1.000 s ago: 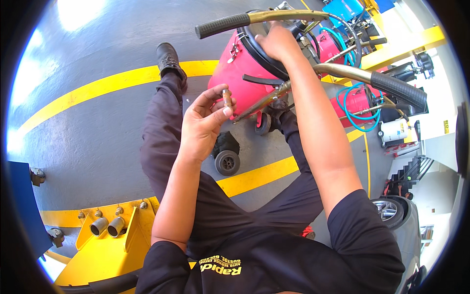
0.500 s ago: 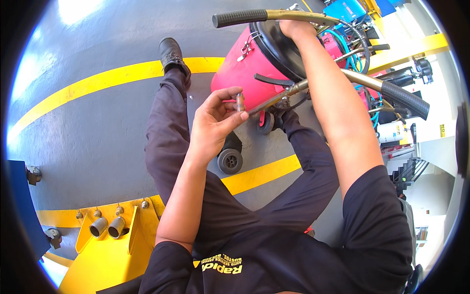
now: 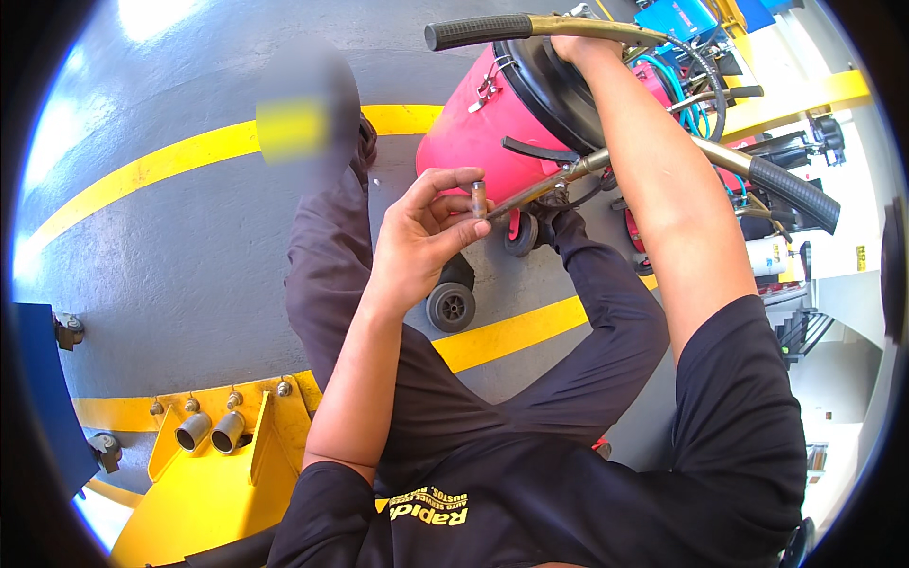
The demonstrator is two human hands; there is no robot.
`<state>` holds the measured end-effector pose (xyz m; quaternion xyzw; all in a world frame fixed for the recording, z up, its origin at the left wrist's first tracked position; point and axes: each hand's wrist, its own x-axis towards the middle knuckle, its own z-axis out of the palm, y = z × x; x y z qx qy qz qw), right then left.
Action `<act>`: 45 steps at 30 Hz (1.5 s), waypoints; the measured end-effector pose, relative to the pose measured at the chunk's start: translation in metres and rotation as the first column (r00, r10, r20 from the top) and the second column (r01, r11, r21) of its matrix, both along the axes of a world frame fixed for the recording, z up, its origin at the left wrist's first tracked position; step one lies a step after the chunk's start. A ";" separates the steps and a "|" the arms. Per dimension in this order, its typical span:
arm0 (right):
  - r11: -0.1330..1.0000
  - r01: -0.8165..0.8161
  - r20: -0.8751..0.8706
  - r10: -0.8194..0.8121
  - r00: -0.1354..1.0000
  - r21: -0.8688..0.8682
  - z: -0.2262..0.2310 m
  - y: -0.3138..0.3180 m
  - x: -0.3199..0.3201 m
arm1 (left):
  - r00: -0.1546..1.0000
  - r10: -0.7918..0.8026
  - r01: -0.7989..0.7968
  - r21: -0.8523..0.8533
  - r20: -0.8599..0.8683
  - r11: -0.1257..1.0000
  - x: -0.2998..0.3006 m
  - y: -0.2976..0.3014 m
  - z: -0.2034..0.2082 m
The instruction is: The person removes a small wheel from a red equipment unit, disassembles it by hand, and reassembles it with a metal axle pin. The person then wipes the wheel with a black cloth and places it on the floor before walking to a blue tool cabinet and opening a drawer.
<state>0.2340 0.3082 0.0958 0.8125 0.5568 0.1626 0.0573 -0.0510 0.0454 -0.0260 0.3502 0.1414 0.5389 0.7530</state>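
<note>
Pink-red dominates between 12 and 1 o'clock, and that's the drum [image 3: 478, 133], its black lid [image 3: 549, 99] facing 1 o'clock! Just off centre toward 12 o'clock, the left hand [image 3: 426, 227] has a small brownish cylinder [image 3: 478, 201] pinched between thumb and index finger, near upright, greyish end pointing to 12 o'clock, right in front of the drum's metal tubing [image 3: 530, 194]. Up at 1 o'clock, the right hand [image 3: 582, 52] is at the lid, partly behind the upper handle [image 3: 478, 31]; its fingers are hidden, so I can't tell whether they grasp anything. Out between 2 and 3 o'clock, the lower handle [image 3: 791, 189] sticks out past the right forearm [image 3: 672, 180]. 1 black wheel [image 3: 451, 307] sits at the dial's centre, and between 7 and 8 o'clock, a yellow stand [image 3: 199, 516] shows 2 short metal pipes [image 3: 224, 437], side by side on the grey floor [image 3: 189, 284]
</note>
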 end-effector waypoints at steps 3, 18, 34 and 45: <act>0.991 -0.078 0.030 0.075 0.997 0.105 -0.003 0.002 0.004 | 1.000 -0.013 0.013 0.003 -0.013 1.000 0.001 -0.001 0.002; 0.940 -0.275 -0.001 0.281 0.960 0.200 -0.020 -0.032 0.011 | 0.995 0.058 -0.054 0.059 -0.076 0.997 -0.007 -0.005 0.008; 0.990 0.003 -0.320 -0.050 0.946 -0.144 0.018 -0.015 0.015 | 0.997 0.049 -0.046 0.057 -0.063 0.997 -0.017 -0.004 0.006; 0.970 0.121 -0.469 -0.208 0.858 -0.210 0.030 -0.023 -0.004 | 0.998 0.009 -0.004 0.089 -0.057 0.996 -0.016 -0.003 0.002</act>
